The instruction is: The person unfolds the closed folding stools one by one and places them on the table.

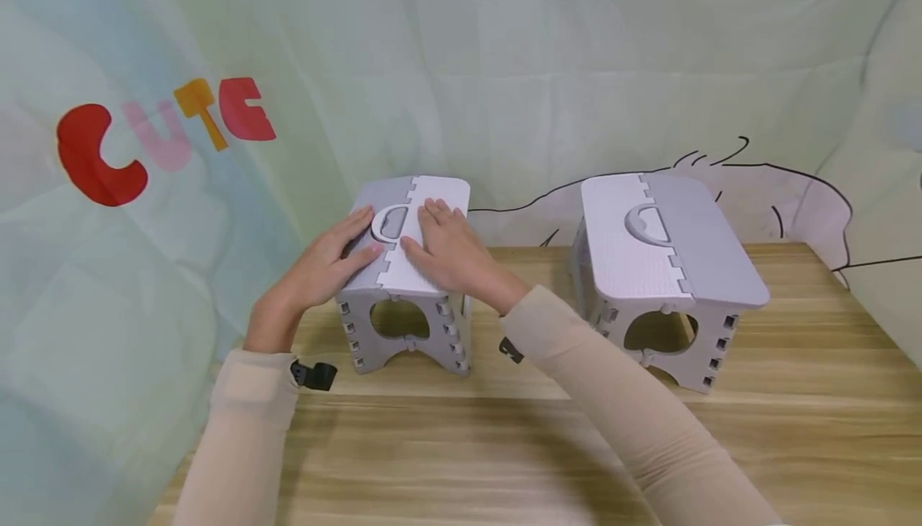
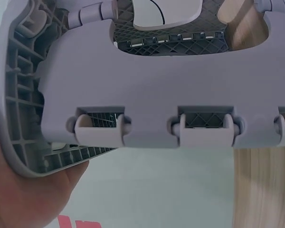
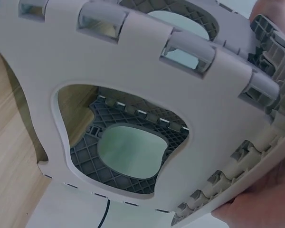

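Observation:
A grey and white folding step stool [image 1: 400, 326] stands unfolded on the wooden surface, left of centre in the head view. My left hand [image 1: 320, 266] rests on the grey half of its top, thumb and fingers spread on either side near the white carry handle [image 1: 382, 226]. On the white half lies my right hand [image 1: 455, 254], palm down with extended fingers. The left wrist view has the stool's hinged end panel [image 2: 166, 85] close up, with part of the left hand [image 2: 23, 199] beyond the top's edge. From the right wrist, the stool's side [image 3: 218, 118] shows with its cut-out opening.
A second unfolded folding stool [image 1: 634, 270], also grey and white, stands to the right on the same wooden surface [image 1: 432, 446]. Behind both hangs a pale printed curtain [image 1: 504, 94], with colourful letters [image 1: 245, 110] at the left. Dark straps [image 1: 314, 375] sit near the sleeves' cuffs.

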